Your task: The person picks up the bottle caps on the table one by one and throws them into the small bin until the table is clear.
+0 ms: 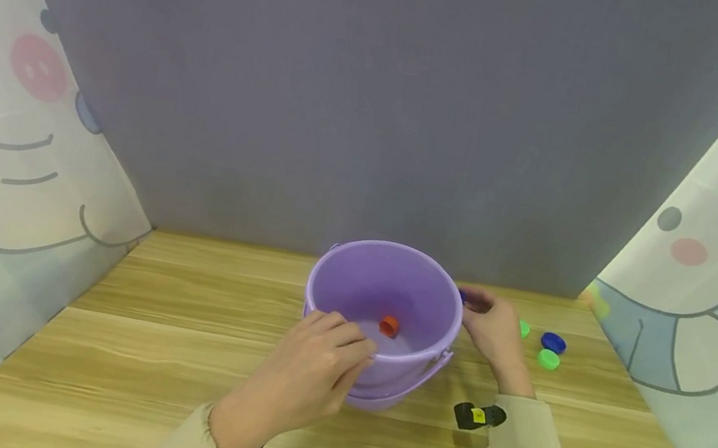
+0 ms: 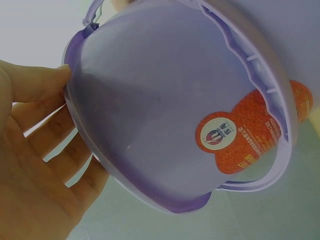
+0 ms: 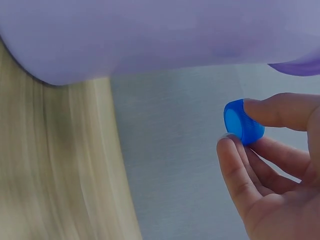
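A purple bucket point(image 1: 406, 372) stands upright on the wooden table, and an orange-red bottle cap point(image 1: 389, 327) lies on its bottom. On the near rim my left hand point(image 1: 308, 365) grips the bucket, thumb and fingertips at the edge, as the left wrist view also shows. My right hand point(image 1: 496, 330) is off the bucket's right side at about rim height. Between thumb and fingers it pinches a blue bottle cap point(image 3: 243, 122), plain in the right wrist view and mostly hidden by the hand from the head. The bucket's handle point(image 2: 277, 167) hangs down over a red label point(image 2: 250, 132).
Right of my right hand lie a dark blue cap point(image 1: 553, 342), a green cap point(image 1: 548, 359) and another green cap point(image 1: 524, 328) partly behind the hand. A grey panel point(image 1: 378, 102) rises at the table's back edge, with printed curtains point(image 1: 717, 234) at the sides.
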Motion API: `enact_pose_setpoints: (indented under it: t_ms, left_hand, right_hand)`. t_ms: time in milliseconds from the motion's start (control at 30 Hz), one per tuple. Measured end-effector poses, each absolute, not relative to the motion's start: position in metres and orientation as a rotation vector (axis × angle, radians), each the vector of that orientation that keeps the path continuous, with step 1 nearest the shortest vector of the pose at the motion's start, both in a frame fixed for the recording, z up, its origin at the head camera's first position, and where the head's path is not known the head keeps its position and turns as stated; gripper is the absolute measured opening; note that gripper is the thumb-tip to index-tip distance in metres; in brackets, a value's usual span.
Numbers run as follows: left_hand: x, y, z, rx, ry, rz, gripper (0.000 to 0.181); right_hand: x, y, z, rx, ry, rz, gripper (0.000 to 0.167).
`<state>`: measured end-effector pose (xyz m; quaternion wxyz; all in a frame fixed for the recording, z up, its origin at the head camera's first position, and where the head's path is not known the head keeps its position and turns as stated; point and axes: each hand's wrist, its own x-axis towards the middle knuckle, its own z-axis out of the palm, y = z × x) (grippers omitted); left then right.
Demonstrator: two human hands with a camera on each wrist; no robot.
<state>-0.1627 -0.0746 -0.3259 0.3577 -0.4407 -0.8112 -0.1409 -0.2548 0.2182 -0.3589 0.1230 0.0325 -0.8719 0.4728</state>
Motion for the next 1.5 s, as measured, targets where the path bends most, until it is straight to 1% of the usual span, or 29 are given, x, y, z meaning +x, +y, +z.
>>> enact_pose_setpoints:
  t_ms: [300, 500, 1500]
  left_hand:
    - [-0.163, -0.075, -0.327, -1.138, -2.083, -0.364, 0.007]
    - [-0.163, -0.074, -0.326, -1.138, -2.085, -0.361, 0.007]
    - [-0.163, -0.073, -0.326, -1.14, -2.083, -0.361, 0.007]
  right_hand:
    - [-0.252, 0.219, -0.353, 0.076, -2.538, 1.328, 0.051]
    - [-0.249, 0.218, -0.347, 0.083, -2.51, 1.292, 0.048]
    - [-0.236, 0.219, -0.332, 0.103, -2.425, 1.351, 0.048]
